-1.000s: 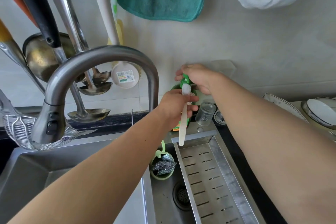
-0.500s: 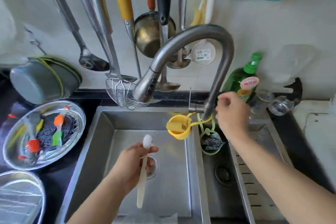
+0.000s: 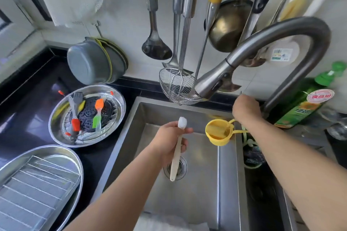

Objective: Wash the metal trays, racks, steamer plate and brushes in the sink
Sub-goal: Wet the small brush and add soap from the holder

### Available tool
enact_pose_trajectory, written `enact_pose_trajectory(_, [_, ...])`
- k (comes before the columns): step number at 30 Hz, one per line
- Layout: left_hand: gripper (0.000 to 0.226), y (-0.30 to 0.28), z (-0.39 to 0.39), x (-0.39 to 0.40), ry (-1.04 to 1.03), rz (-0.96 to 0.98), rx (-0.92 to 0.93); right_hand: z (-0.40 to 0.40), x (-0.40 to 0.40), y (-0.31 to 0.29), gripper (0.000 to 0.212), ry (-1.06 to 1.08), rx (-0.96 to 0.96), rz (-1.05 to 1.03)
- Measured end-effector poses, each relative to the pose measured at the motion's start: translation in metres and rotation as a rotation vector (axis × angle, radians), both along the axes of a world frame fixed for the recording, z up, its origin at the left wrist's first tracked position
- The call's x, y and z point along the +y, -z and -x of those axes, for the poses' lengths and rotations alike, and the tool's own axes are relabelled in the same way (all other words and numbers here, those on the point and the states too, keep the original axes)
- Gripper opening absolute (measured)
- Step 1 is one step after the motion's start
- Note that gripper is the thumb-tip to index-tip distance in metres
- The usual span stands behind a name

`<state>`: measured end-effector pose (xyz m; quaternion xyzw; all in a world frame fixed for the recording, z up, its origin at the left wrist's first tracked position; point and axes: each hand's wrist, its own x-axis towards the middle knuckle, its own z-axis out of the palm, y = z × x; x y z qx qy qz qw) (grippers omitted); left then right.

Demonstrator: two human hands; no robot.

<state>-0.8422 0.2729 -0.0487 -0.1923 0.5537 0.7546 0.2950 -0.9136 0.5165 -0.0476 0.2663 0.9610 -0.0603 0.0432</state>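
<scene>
Trays (image 3: 40,180) and brushes (image 3: 97,116) wait on the counter (image 3: 22,118) beside my sink (image 3: 202,184). My left hand (image 3: 169,142) grips a toothbrush (image 3: 176,152) over the drain; my right hand (image 3: 246,109), grip hidden, reaches the tap (image 3: 277,43), probably for water.

Both forearms are bare to the frame edge, with no sleeves, and the hands (image 3: 170,141) are ungloved.

Bright daylight is admitted from the upper left. Glare is seen on the round metal tray (image 3: 120,105) and steel sink wall (image 3: 131,127). Wide-angle bending and blur are observed at the edges.
</scene>
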Motion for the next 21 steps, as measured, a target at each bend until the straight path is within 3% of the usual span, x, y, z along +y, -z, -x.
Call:
enact_pose_trajectory(9, [0.026,0.013,0.004,0.003,-0.020,-0.048,-0.012,-0.001,-0.007,0.004,0.024,-0.008,-0.016,0.019])
enact_pose_trajectory(14, [0.026,0.016,0.000,-0.011,-0.043,-0.048,-0.015,0.007,0.011,0.000,0.006,0.079,-0.010,0.188])
enact_pose_trajectory(18, [0.028,0.019,-0.012,-0.029,-0.111,-0.052,-0.063,-0.005,0.016,-0.002,0.013,0.098,0.049,0.395])
enact_pose_trajectory(21, [0.017,0.026,-0.022,-0.049,-0.106,-0.016,-0.159,-0.036,0.004,0.010,0.026,0.099,0.123,0.322])
